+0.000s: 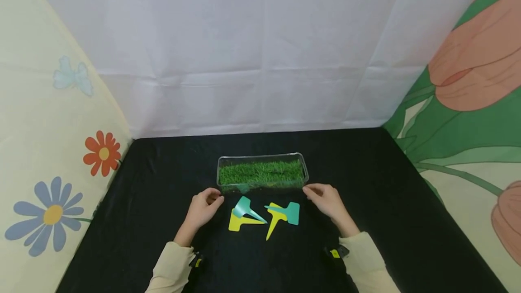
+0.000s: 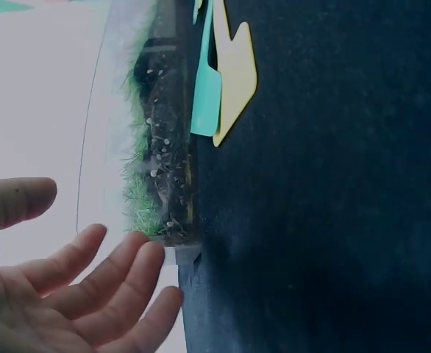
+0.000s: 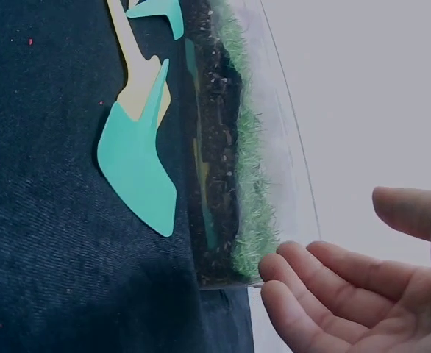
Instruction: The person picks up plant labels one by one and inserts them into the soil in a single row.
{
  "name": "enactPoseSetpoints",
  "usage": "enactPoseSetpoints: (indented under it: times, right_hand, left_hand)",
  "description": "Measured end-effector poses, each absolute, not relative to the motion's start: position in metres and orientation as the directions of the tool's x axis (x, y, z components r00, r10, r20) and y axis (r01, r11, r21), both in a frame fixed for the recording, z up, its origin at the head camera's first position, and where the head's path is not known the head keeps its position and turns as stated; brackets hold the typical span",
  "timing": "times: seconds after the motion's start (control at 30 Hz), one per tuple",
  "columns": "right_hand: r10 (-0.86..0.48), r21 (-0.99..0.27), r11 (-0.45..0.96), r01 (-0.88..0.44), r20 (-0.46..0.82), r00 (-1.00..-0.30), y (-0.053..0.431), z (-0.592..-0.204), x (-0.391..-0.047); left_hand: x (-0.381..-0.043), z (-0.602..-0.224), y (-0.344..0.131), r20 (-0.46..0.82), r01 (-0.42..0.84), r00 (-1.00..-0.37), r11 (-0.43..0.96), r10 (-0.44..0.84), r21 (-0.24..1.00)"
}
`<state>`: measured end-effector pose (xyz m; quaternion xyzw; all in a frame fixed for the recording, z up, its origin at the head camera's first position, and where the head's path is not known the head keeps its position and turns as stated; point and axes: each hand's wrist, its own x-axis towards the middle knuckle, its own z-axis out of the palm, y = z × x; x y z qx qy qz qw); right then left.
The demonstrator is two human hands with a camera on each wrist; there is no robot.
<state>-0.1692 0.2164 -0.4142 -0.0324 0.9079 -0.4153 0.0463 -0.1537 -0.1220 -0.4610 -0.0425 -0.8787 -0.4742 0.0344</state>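
A clear plastic tray [image 1: 281, 185] of short green grass [image 1: 260, 173] stands on the black cloth, dark soil showing through its wall in both wrist views. Beside its front left corner is my left hand [image 1: 202, 207], fingers loosely bent and fingertips right at the tray's end [image 2: 90, 301]. My right hand [image 1: 325, 200] sits at the front right corner, thumb apart from the relaxed fingers [image 3: 304, 276]. Between the hands lie T-shaped plant labels: a teal label [image 1: 243, 207] over a yellow label [image 1: 235, 223] at left, and another teal label [image 1: 293, 214] crossing a yellow label [image 1: 276, 215] at right.
Black cloth [image 1: 260, 261] covers the table. A white sheet [image 1: 260, 58] hangs behind it. Side panels carry painted flowers, a red flower [image 1: 103, 153] at left and a large pink bloom [image 1: 480, 53] at right. Each wrist wears a small dark device [image 1: 337, 252].
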Motion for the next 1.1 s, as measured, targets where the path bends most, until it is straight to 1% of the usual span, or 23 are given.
enactPoseSetpoints:
  times: [0.13, 0.5, 0.6, 0.77, 0.83, 1.1]
  right_hand:
    - [-0.13, -0.757, 0.652, -0.04, -0.059, -0.99, 0.215, -0.411, -0.169]
    - [-0.198, -0.727, 0.68, -0.098, -0.053, -0.979, 0.211, -0.418, -0.171]
    - [-0.222, -0.725, 0.678, -0.123, -0.043, -0.974, 0.21, -0.422, -0.171]
    - [-0.292, -0.704, 0.678, -0.21, 0.004, -0.956, 0.21, -0.425, -0.172]
    - [-0.316, -0.693, 0.68, -0.241, 0.02, -0.948, 0.21, -0.424, -0.173]
    - [-0.367, -0.675, 0.676, -0.296, 0.04, -0.929, 0.211, -0.416, -0.173]
  left_hand:
    - [-0.151, -0.458, -0.121, 0.078, 0.127, -0.991, 0.608, 0.106, 0.784]
    - [-0.152, -0.458, -0.113, 0.086, 0.205, -0.977, 0.734, 0.197, 0.648]
    - [-0.152, -0.458, -0.109, 0.077, 0.221, -0.973, 0.78, 0.218, 0.585]
    - [-0.157, -0.457, -0.101, 0.076, 0.262, -0.964, 0.85, 0.256, 0.457]
    - [-0.159, -0.456, -0.098, 0.074, 0.276, -0.96, 0.862, 0.271, 0.426]
    - [-0.163, -0.456, -0.088, 0.015, 0.28, -0.954, 0.873, 0.299, 0.4]
